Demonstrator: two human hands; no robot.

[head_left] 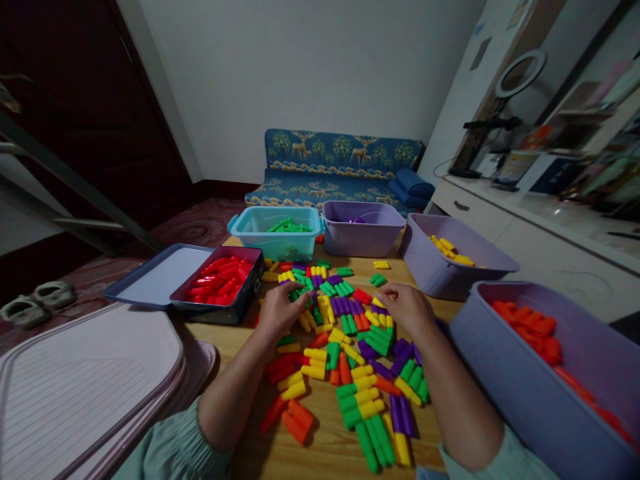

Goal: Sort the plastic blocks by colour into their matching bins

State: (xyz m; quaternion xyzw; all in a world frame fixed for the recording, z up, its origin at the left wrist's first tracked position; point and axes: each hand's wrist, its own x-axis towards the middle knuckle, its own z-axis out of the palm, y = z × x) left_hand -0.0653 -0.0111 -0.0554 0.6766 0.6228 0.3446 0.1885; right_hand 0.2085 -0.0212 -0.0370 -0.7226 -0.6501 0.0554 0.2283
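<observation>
- Left hand [283, 308] is over the far left part of the block pile, fingers curled down by some green and yellow pieces. Can't tell if it's gripping one.
- Right hand [409, 310] is across from it, well apart, thumb and fingertips bunched narrow right by a yellow piece. Can't make out whether anything's pinched in there.
- Closest stuff on the wooden worktop [300, 463]: a row of green blocks [375, 441], a purple block [401, 415] and an orange block [298, 421], all bullet-shaped plastic.
- Those are just the near edge of a big mixed pile, yellow, green, purple, orange and red, spread between the forearms and on past both hands.
- Near right, a greyish-purple bin [555, 393] has orange-red blocks [530, 327] in it.
- Near left, pale pink lids [95, 360] are stacked up.
- Bit further, left side: dark case [213, 315], lid flipped back, loaded with red blocks [223, 277].
- Far edge, left to right: turquoise bin [273, 245] with green blocks [290, 227], purple bin [363, 241] with a few purple blocks [357, 220], lilac bin [425, 267] with yellow blocks [450, 251].
- Way back: blue deer-print sofa [340, 157] against the wall.
</observation>
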